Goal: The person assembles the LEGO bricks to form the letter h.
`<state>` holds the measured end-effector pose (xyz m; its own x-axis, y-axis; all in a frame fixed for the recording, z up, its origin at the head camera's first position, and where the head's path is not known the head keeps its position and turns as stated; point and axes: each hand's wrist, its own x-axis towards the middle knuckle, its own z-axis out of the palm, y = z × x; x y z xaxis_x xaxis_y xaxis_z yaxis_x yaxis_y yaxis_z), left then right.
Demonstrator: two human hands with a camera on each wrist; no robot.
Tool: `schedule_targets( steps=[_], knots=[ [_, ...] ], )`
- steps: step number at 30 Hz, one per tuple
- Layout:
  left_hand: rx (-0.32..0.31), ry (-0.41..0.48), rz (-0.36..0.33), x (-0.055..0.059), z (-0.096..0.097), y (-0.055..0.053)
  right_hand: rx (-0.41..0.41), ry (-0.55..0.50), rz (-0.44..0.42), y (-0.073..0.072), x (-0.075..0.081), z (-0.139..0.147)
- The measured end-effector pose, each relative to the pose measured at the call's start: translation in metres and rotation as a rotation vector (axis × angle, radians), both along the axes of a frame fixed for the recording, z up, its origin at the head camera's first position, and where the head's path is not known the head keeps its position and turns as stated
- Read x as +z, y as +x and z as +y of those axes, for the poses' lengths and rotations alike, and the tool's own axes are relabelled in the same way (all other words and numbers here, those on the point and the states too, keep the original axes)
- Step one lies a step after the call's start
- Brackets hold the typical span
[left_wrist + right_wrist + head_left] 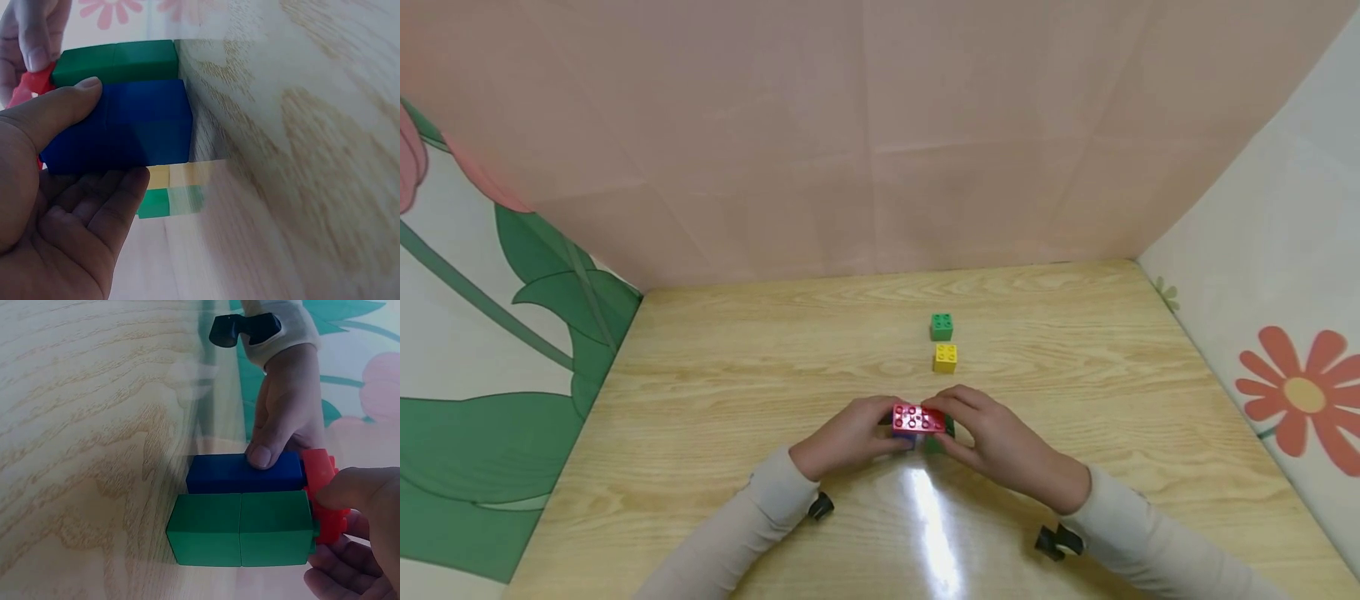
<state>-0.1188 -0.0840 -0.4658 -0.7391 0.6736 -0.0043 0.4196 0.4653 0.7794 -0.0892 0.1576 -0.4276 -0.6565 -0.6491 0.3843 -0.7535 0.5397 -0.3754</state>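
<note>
Two stacks of toy building bricks stand side by side on the table: a blue stack (140, 128) and a green stack (244, 531). Across their tops lies a long red brick (913, 418), studs up. My left hand (853, 429) grips the blue stack, thumb on the near side and fingers on the far side. With thumb and fingers my right hand (1003, 442) pinches the red brick at its right end. In the right wrist view, some green studs show beneath the red brick, leaving a small gap there.
Beyond the hands, a small yellow brick (945, 357) and a small green brick (942, 327) stand one behind the other on the wooden table (737, 350). A pink backdrop (865, 150) rises at the table's far edge, with flower-printed panels at both sides.
</note>
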Motion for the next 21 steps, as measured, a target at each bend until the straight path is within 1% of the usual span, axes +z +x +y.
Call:
schedule_targets(
  steps=[5, 12, 21],
  knots=[
    [0.000, 0.000, -0.006, -0.0001, -0.0005, -0.0003, 0.008, 0.004, 0.019, -0.0002, 0.0010, -0.0014],
    [0.003, 0.025, -0.038, -0.0015, -0.0008, -0.0001, -0.008, 0.030, 0.015, 0.0005, 0.0009, -0.0010],
    [0.003, 0.030, -0.031, -0.0020, -0.0010, 0.0003, -0.020, 0.046, 0.007, 0.0012, 0.0014, -0.0004]
  ],
)
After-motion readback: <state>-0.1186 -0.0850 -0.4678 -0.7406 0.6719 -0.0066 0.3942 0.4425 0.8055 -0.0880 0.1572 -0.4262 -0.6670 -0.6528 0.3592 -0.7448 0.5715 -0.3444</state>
